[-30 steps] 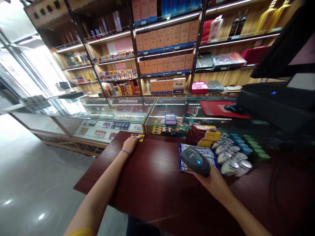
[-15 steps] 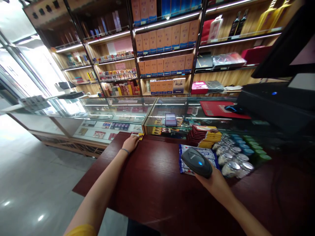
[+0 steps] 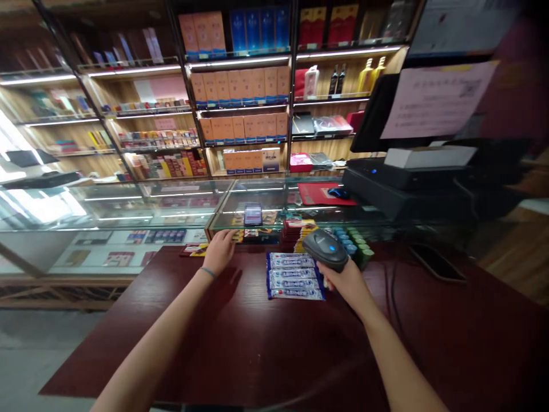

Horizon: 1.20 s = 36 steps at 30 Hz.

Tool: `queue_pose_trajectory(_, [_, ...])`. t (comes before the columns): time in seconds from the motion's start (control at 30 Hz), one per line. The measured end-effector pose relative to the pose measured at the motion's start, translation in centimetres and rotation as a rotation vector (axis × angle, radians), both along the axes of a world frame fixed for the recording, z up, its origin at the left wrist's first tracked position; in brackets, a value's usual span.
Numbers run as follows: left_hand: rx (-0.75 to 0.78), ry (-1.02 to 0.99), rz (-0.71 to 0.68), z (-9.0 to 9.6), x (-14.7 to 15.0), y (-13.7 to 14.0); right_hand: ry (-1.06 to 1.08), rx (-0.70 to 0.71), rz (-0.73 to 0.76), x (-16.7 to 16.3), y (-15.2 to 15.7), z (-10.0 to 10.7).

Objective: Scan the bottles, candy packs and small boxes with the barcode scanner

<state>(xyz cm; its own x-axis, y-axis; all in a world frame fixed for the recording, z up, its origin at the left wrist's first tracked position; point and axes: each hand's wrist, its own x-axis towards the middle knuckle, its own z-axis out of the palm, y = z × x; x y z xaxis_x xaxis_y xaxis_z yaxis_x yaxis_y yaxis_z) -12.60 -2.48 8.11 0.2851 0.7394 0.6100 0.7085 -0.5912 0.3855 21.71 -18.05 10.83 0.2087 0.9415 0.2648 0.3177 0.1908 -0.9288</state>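
Over the far left of the dark red desktop, my left hand (image 3: 220,252) is lifted, its fingers loosely stretched and nothing visible in them. Just left of it lies a red and yellow packet (image 3: 195,250). My right hand (image 3: 348,280) is wrapped around the handle of a black barcode scanner (image 3: 326,250) with a blue light on top. Below and left of the scanner, several blue and white snack packets (image 3: 294,277) lie side by side. Behind them rises a stack of red and yellow packets (image 3: 295,233), partly hidden by the scanner.
Green-lidded cans (image 3: 362,250) stand right of the scanner. A dark phone (image 3: 436,262) lies farther right, near a cable. Beyond the desk (image 3: 240,355) is a glass display case (image 3: 171,212) with a red mouse pad (image 3: 323,193) and a black till (image 3: 386,189).
My left hand has come off the red and yellow packet and moved right. My right hand still grips the barcode scanner. The view has turned right, bringing the phone in.
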Motion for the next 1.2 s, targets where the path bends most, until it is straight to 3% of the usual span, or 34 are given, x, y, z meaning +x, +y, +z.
queue_pose_trajectory(0.17, [-0.068,-0.301,-0.258,2.7,9.7,-1.1,0.090,-0.035,-0.044,3.0,-0.5,1.1])
queue_pose_trajectory(0.33, [-0.211,-0.573,-0.463,3.2,17.4,-1.7,0.141,-0.016,-0.077,5.6,-0.9,1.7])
queue_pose_trajectory(0.53, [0.022,-0.352,-0.477,1.4,22.9,-1.5,0.152,0.023,-0.101,7.7,-1.4,2.2])
queue_pose_trajectory(0.67, [0.006,-0.251,-0.406,0.6,24.1,-1.2,0.139,0.040,-0.093,8.0,-1.8,2.4])
queue_pose_trajectory(0.83, [-0.038,-0.224,-0.358,1.1,24.0,-1.3,0.174,0.042,-0.111,8.0,-1.6,2.0])
queue_pose_trajectory(0.93, [0.012,0.045,-0.298,1.9,23.6,-1.6,0.186,0.055,-0.113,7.9,-1.2,1.7])
queue_pose_trajectory(1.03, [0.158,0.234,-0.295,2.6,22.3,-2.0,0.174,0.053,-0.133,7.8,-0.9,1.3])
queue_pose_trajectory(1.13, [0.295,0.126,-0.296,2.8,20.1,-2.8,0.175,0.066,-0.152,7.5,-0.7,1.0])
queue_pose_trajectory(1.2, [0.299,-0.032,-0.272,2.3,18.2,-3.5,0.177,0.071,-0.149,7.0,-0.7,1.0])
